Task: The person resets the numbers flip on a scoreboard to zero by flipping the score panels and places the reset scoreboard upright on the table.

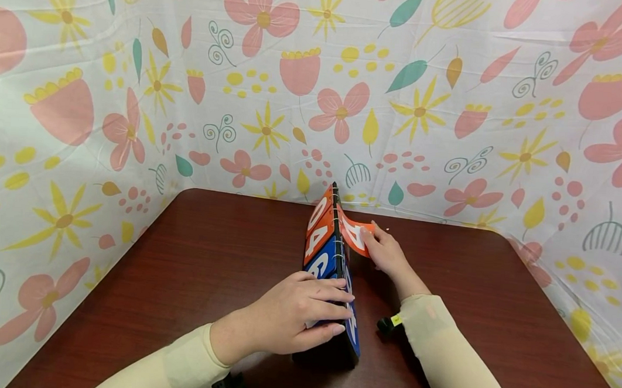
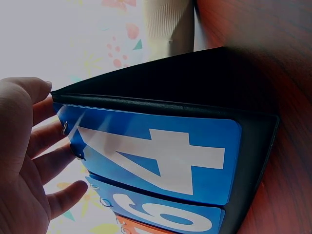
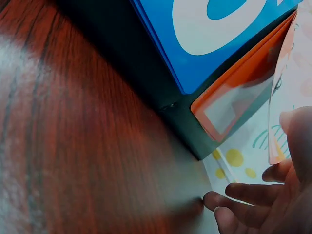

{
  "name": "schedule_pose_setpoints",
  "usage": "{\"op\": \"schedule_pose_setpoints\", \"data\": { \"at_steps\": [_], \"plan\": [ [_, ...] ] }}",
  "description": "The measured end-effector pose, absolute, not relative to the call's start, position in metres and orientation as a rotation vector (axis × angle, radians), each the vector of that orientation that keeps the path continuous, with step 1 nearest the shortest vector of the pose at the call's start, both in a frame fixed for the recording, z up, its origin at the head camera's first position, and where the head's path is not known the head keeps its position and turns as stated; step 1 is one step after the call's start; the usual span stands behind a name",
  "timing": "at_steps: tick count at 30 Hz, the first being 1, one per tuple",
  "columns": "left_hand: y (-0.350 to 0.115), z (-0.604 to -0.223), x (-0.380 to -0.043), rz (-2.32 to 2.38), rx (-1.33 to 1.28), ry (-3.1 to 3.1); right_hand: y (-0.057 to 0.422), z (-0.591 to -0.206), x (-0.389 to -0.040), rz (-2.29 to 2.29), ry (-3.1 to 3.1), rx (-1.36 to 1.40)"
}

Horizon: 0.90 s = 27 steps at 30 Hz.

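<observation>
A tabletop flip scoreboard [image 1: 319, 265] stands like a tent on the table, with orange and blue number cards ringed along its top ridge. My left hand [image 1: 305, 311] rests over the near end of the ridge, fingers lying across it. The left wrist view shows that side's blue card with a white 4 [image 2: 165, 156] and the fingertips at the ridge. Toward the far end, my right hand [image 1: 387, 251] pinches the free edge of an orange number card [image 1: 356, 234], bent outward from the right face. Under it shows another orange card [image 3: 234, 102], beside a blue card [image 3: 204, 29].
The dark red-brown wooden table [image 1: 224, 242] lies beneath everything. A white cloth with printed flowers [image 1: 342, 102] hangs behind and along the sides. Small black devices [image 1: 385, 325] sit at both sleeve cuffs.
</observation>
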<state>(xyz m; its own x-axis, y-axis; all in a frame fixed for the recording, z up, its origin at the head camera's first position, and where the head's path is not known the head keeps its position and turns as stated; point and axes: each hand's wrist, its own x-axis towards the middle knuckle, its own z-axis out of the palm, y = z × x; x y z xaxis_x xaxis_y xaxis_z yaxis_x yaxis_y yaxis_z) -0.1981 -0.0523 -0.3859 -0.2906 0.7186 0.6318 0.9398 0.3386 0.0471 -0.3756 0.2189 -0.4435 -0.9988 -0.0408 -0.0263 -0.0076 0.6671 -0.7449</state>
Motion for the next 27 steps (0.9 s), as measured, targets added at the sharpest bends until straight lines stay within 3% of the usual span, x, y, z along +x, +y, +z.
{"op": "schedule_pose_setpoints", "data": {
  "at_steps": [18, 27],
  "plan": [
    [-0.0533, -0.3868, -0.1987, -0.526, -1.453, -2.064, 0.2184, -0.4409, -0.3746, -1.168, 2.869, -0.090],
    [-0.0531, -0.3873, -0.1983, -0.562, -1.461, -2.083, 0.2266, -0.4351, -0.3799, -1.694, 2.721, -0.009]
  ]
}}
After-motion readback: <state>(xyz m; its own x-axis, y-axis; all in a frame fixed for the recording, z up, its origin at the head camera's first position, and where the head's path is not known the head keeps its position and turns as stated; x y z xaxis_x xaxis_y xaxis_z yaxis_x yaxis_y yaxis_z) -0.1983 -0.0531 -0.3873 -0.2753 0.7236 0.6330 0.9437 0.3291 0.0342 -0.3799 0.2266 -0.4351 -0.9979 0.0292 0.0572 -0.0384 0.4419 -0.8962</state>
